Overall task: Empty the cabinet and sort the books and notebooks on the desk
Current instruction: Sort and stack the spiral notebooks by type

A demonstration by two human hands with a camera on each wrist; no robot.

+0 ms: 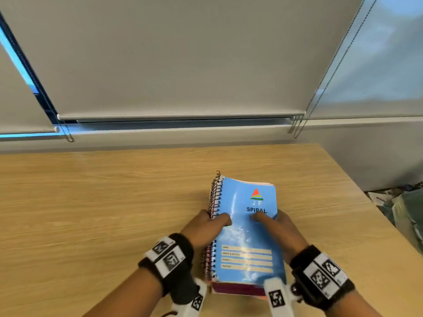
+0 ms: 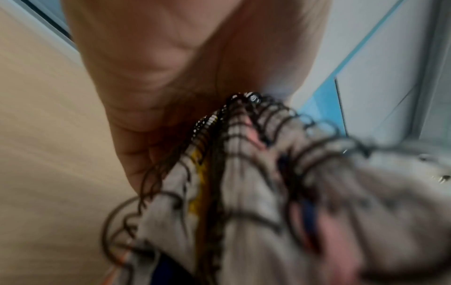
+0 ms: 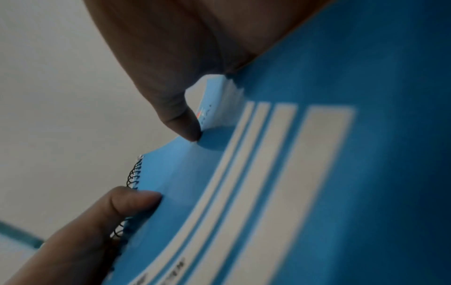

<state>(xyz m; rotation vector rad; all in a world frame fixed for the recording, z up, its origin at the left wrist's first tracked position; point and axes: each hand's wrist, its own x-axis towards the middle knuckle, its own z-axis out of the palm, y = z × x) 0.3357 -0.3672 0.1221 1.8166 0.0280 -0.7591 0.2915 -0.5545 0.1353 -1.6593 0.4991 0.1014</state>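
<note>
A stack of spiral notebooks (image 1: 246,239) is held over the wooden desk (image 1: 91,202), a blue "SPIRAL" cover on top and red and pink covers beneath. My left hand (image 1: 207,225) grips the wire-bound left edge, thumb on the blue cover. My right hand (image 1: 278,227) grips the right edge, thumb also on top. The left wrist view shows the blurred wire spirals (image 2: 244,154) against my left hand (image 2: 158,86). In the right wrist view both thumbs press the blue cover (image 3: 317,173); my right hand (image 3: 175,77) is above, my left hand (image 3: 97,227) below. The fingers under the stack are hidden.
Grey roller blinds (image 1: 171,60) with bead cords (image 1: 297,124) hang over the window sill behind the desk. The desk's right edge runs diagonally, with crumpled bags and papers (image 1: 407,209) on the floor beyond it.
</note>
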